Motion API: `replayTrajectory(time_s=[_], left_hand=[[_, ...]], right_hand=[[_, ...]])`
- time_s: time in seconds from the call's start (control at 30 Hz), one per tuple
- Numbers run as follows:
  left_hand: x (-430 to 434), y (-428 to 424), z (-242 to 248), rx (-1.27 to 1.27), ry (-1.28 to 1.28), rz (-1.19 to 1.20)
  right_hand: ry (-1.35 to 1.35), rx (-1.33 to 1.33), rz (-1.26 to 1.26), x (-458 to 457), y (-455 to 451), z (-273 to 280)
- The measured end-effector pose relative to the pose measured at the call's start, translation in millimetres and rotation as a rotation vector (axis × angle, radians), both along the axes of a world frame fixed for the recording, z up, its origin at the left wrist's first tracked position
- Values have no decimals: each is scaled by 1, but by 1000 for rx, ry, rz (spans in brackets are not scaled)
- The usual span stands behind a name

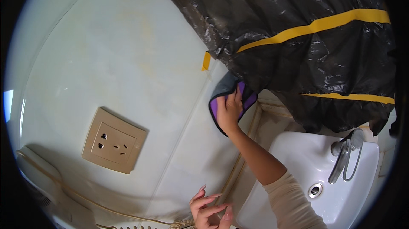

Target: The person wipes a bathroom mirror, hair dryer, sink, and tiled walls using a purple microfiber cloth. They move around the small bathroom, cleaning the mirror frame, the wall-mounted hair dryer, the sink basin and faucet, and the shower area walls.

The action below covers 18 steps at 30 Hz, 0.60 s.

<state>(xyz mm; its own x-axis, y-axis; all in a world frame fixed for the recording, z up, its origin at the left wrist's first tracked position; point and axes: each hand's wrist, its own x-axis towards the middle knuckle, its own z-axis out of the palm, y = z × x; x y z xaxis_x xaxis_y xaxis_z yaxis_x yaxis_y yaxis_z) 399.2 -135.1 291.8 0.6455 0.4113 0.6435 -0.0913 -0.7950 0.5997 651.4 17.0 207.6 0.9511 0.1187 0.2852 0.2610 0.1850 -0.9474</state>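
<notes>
My right hand (229, 112) presses a folded purple and grey cloth with black edging (218, 114) against the pale wall tile (191, 126). The cloth lies just under the lower edge of a black plastic sheet (284, 62), which covers part of it. Low in the view, my left hand (209, 211) is raised in front of the wall, its fingers half bent and apart, with nothing in them. A coiled cord (180, 224) runs close to its left side.
Yellow tape (314, 27) crosses the plastic sheet, and a short yellow strip (206, 61) sticks to the wall. A beige socket plate (114, 141) is on the wall. A wall-mounted hair dryer (48, 181) stands out at lower left. Right of my arm are a white washbasin (297, 155) and chrome faucet (343, 157).
</notes>
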Motion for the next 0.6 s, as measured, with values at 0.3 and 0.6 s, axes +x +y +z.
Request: replayTrajectory(time_s=[0.3, 0.6], left_hand=[[-9, 4, 10, -49, -121, 173], [-2, 9, 16, 9, -336, 228]], right_hand=[[-472, 9, 93, -106, -47, 62], [-760, 129, 157, -122, -57, 77]])
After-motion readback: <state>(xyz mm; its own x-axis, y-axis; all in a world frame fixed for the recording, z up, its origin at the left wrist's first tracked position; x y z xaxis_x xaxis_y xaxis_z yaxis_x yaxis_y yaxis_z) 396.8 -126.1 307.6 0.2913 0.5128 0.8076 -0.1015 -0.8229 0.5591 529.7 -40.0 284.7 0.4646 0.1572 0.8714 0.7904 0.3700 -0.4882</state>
